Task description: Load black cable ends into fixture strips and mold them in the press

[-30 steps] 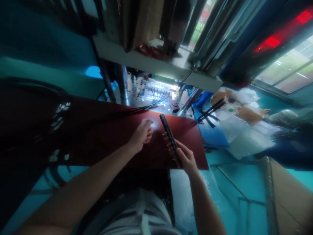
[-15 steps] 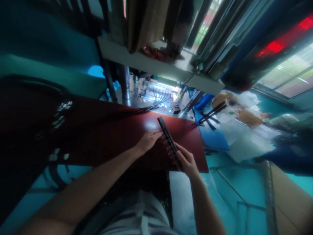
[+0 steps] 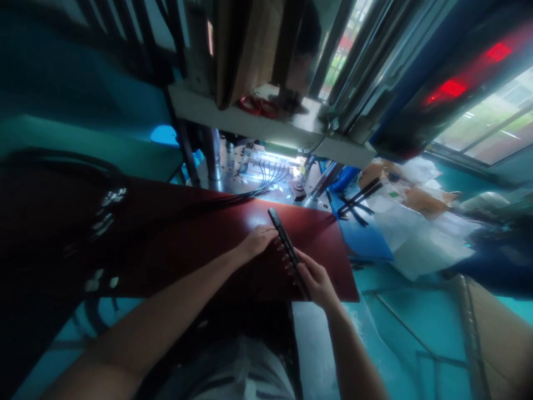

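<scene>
My right hand (image 3: 315,276) is closed around the lower half of a long dark bar (image 3: 284,236), held slanting above the red-brown tabletop. Small shiny pin-like pieces stick out in a row along the bar's left side. My left hand (image 3: 260,240) is closed at the bar's upper left edge, fingertips together against it or right beside it. Whatever those fingertips pinch is too small and blurred to make out. Beyond the bar, several dark cables (image 3: 266,180) run from a lit metal fixture (image 3: 250,166) in the press onto the table.
The red-brown table (image 3: 216,233) stretches left, where a bundle of dark cables with shiny ends (image 3: 109,208) lies. A press with metal columns (image 3: 214,155) stands ahead. To the right are a blue board (image 3: 364,239), white plastic bags (image 3: 433,239) and a cardboard box (image 3: 499,328).
The camera has tilted slightly, so the scene sits a little lower. My left fingers have curled in more closely at the bar. The right hand keeps its hold, with the bar turned slightly.
</scene>
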Available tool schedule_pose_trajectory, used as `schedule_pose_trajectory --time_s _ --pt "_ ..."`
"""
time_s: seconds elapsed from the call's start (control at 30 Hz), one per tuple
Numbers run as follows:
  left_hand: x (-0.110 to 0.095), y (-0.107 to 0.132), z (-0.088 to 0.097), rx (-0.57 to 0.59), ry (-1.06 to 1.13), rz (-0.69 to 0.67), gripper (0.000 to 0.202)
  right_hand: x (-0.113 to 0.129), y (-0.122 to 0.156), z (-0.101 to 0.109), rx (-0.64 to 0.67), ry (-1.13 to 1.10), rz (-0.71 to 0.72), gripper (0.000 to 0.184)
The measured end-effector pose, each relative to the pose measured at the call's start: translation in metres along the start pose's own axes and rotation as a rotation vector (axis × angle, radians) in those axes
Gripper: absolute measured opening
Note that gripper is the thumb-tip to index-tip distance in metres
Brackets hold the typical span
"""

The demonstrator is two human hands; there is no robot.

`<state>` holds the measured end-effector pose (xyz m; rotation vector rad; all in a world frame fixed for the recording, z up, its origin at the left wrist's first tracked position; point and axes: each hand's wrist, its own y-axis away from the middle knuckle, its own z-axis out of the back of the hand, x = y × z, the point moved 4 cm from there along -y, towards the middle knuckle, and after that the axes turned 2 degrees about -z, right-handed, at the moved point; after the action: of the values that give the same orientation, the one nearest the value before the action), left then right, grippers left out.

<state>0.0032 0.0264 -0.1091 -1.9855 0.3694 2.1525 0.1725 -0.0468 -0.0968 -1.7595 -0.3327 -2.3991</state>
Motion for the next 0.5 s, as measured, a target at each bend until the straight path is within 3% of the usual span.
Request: schedule_pose_trajectory --time_s 0.1,0.23,0.33,0.4,0.5 --pt "-0.012 -0.014 0.012 0.009 -0.412 -0.046 0.031 0.001 -0.003 0.0 -0.045 -0.048 -0.003 0.042" --pt "-0.04 -0.022 0.059 -0.388 -0.923 -0.2 0.033 0.004 -0.008 -0.003 -0.041 0.033 -0.02 0.041" --pt "-0.042 -0.022 0.089 -0.575 -1.188 -0.248 0.032 0.014 -0.008 -0.011 0.02 0.435 -0.029 0.04" --pt "-0.03 -0.023 0.1 -0.59 -1.307 -0.149 0.037 0.022 -0.006 -0.018 0.07 0.852 -0.019 0.042" --pt "-0.015 -0.026 0.1 -0.529 -1.398 -0.074 0.031 0.034 -0.006 -0.027 0.177 1.324 0.024 0.043"
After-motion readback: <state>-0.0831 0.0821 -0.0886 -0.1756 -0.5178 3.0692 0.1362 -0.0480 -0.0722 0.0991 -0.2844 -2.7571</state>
